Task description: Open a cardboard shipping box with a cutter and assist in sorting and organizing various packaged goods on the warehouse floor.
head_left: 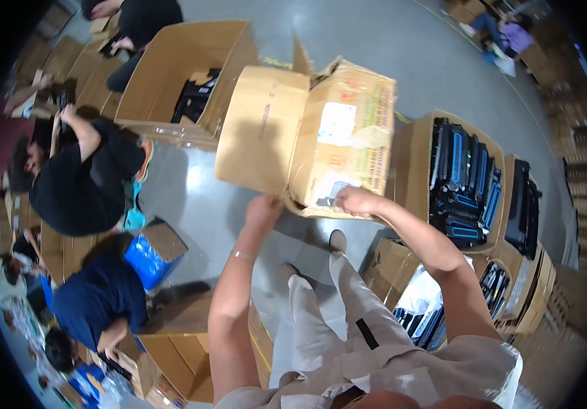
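A large worn cardboard box (373, 109) with white labels and tape is held up in front of me, tilted, its flaps spread. A wide plain flap (259, 123) hangs out to its left. My left hand (264, 211) is closed at the near lower corner of that flap. My right hand (356, 202) is closed at the near edge of the box's labelled side, fingers curled inward; a small dark patch shows by the fingertips and I cannot make out what it is.
At right stand an open carton (416, 170) packed with black-and-blue cartridges (458, 180) and more filled boxes. An open carton (160, 68) with black parts stands at far left. Several people work along the left, one near a blue-wrapped box (149, 262). Another open carton (181, 358) is near my left arm.
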`<control>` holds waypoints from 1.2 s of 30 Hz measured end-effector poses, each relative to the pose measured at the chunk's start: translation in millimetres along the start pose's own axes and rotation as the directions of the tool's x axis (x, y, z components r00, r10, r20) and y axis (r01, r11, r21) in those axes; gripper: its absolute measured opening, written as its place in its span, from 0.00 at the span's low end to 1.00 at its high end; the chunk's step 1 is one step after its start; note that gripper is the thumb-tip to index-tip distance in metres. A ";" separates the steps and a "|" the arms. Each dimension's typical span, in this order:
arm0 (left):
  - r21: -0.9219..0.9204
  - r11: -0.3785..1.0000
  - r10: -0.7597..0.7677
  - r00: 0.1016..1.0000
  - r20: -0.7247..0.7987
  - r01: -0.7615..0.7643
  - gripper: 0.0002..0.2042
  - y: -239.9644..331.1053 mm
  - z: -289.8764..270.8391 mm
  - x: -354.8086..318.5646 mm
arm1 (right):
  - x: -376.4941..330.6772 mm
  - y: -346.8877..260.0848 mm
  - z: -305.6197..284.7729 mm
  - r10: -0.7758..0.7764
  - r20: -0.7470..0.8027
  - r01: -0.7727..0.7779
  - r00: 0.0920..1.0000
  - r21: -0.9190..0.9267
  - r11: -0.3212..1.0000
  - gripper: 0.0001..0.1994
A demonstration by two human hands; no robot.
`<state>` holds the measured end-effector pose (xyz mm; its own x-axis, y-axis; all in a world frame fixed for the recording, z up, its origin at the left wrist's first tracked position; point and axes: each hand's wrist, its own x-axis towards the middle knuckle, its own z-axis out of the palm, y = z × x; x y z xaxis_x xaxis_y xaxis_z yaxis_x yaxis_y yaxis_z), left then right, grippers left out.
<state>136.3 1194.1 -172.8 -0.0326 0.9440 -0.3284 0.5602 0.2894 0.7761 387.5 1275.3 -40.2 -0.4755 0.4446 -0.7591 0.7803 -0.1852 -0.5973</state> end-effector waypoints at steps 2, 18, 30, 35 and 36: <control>0.267 0.956 0.134 0.991 -0.027 -0.122 0.10 33.8 -13.8 -7.2 | -12.2 73.8 2.1 -0.078 -0.149 0.121 0.986 0.301 0.946 0.10; 0.418 0.866 0.289 0.957 0.027 -0.274 0.24 131.8 -19.3 52.9 | 6.5 142.1 -102.2 0.097 -0.898 0.319 0.430 0.251 0.914 0.10; 0.583 0.765 0.259 0.959 0.114 -0.275 0.35 212.8 86.2 100.0 | 31.4 159.5 -252.1 -0.106 -0.880 0.149 0.463 -0.041 0.988 0.12; 0.620 0.754 0.218 0.973 0.078 -0.219 0.35 217.7 93.4 89.9 | 37.1 129.9 -259.1 -0.025 -0.854 0.044 0.520 -0.003 0.999 0.11; 0.629 0.745 0.231 0.971 0.066 -0.220 0.35 217.1 94.1 87.5 | 35.2 125.2 -263.1 0.019 -0.826 -0.030 0.563 0.003 1.000 0.11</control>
<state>332.9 1324.6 -83.7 0.1526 0.9727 -0.1750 0.9455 -0.0921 0.3123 575.3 1498.3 -73.7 0.0829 0.9708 -0.2253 0.7931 -0.2011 -0.5749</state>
